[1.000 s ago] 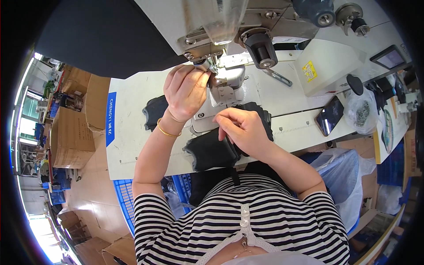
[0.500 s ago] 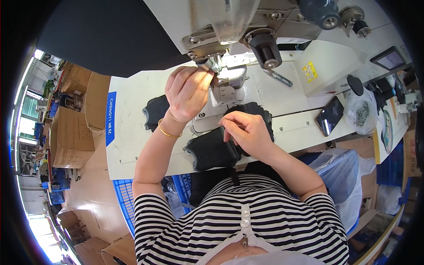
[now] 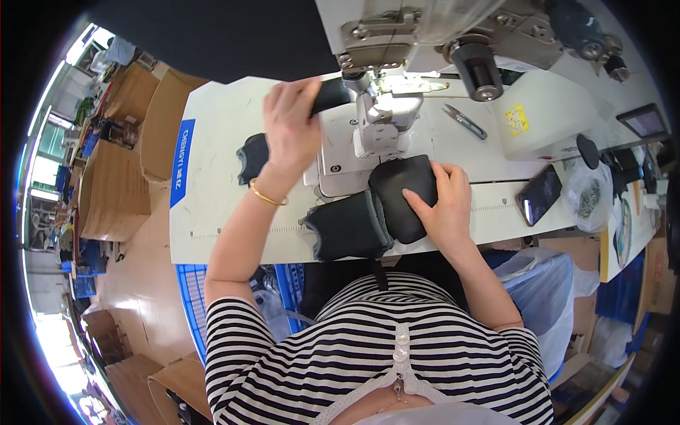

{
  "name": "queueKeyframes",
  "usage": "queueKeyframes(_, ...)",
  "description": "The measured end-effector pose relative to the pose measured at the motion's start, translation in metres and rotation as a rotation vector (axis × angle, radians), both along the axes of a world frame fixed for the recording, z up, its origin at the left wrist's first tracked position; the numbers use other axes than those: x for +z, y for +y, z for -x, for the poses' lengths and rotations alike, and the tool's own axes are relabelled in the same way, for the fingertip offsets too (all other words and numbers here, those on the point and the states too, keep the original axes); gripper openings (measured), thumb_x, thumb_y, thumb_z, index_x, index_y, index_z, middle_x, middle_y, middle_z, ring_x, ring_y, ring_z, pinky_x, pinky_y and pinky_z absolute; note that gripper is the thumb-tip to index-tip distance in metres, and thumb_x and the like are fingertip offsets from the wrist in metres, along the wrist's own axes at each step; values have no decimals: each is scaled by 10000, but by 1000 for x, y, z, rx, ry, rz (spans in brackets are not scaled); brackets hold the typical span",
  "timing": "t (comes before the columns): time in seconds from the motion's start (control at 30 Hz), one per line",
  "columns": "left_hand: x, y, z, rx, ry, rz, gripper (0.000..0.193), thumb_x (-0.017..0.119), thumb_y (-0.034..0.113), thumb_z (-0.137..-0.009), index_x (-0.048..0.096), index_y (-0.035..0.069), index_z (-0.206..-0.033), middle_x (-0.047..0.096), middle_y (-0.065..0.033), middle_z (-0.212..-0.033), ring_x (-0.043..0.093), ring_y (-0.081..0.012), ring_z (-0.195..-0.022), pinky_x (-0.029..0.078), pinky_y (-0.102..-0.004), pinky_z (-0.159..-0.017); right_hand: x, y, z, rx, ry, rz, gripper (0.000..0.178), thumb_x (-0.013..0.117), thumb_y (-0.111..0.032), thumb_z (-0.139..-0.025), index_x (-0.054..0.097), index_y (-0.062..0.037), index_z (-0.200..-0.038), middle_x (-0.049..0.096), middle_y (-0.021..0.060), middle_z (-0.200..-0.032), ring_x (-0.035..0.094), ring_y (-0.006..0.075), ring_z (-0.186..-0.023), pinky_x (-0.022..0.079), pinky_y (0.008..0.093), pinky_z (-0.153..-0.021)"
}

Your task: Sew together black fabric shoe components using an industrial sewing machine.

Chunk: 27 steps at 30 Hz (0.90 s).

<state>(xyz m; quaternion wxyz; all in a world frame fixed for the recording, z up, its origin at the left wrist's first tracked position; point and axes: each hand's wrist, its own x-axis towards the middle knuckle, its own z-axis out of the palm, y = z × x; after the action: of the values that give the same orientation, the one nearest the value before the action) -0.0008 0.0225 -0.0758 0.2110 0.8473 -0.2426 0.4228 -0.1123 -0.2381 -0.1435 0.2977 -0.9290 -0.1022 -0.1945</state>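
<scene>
My left hand (image 3: 292,127), blurred by motion, is closed on the near end of a small black piece (image 3: 331,98) beside the sewing head's needle area (image 3: 361,83). My right hand (image 3: 450,211) grips the right edge of a black padded piece (image 3: 407,202), thumb on top and fingers round its far side. That piece lies on the white machine table (image 3: 234,212), against a second black padded piece (image 3: 346,230) with a scalloped left end. Another dark padded piece (image 3: 253,159) rests left of the machine bed, partly behind my left wrist.
Right of the sewing head lie thread snips (image 3: 465,122), a phone (image 3: 538,196) and a clear plastic bag (image 3: 588,198) of small bits. A blue basket (image 3: 191,294) stands below the table's front edge. Cardboard boxes (image 3: 117,191) stand on the left.
My left hand has drawn back a little from the needle area, with the black piece now showing. My right hand has moved right and taken hold of the padded piece. The whole view has shifted.
</scene>
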Motion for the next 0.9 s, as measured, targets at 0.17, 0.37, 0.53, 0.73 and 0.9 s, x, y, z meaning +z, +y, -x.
queueKeyframes(0.17, -47, 117, 30, 211, 144, -241, 512, 613, -54, -667, 650, 3, -1175, 643, -88, -1128, 565, -293, -1083, 413, -422, -981, 5, 5, 2, 26, -135, 12, 532, 793, -184, -782, 599, 24, -1231, 545, 146, -1199, 529, 324, -1078, 419, 430, -909)
queueKeyframes(0.37, -32, 93, 69, 8, 420, -181, 461, 660, 4, -757, 627, 3, -1217, 608, -137, -1212, 549, -328, -1142, 421, -416, -1003, -3, 1, -9, 140, -216, -88, 308, 723, -71, -817, 620, 14, -1094, 618, 143, -1058, 575, 338, -959, 454, 421, -842)
queueKeyframes(0.53, -38, -27, 120, 4, 626, 53, 290, 726, 112, -839, 656, -8, -1095, 620, -162, -1058, 593, -346, -1004, 458, -398, -936, 13, -1, -25, 124, -180, -131, 64, 667, -42, -867, 618, -6, -887, 628, 129, -849, 594, 325, -779, 479, 398, -694)
queueKeyframes(0.73, -59, -32, 127, -34, 523, 86, 208, 732, 61, -815, 688, -8, -1006, 641, -118, -967, 609, -318, -891, 475, -399, -821, 16, -7, -23, 98, -65, -344, 92, 653, -42, -903, 644, 28, -962, 662, 152, -874, 641, 316, -766, 502, 357, -692)
queueKeyframes(0.9, -43, -24, 131, -212, 411, 195, 170, 747, -40, -769, 707, -11, -932, 663, -104, -899, 631, -253, -773, 497, -340, -702, 23, -12, -22, 119, -27, -381, 131, 646, -37, -920, 662, 28, -1033, 682, 147, -855, 651, 239, -713, 504, 304, -668)
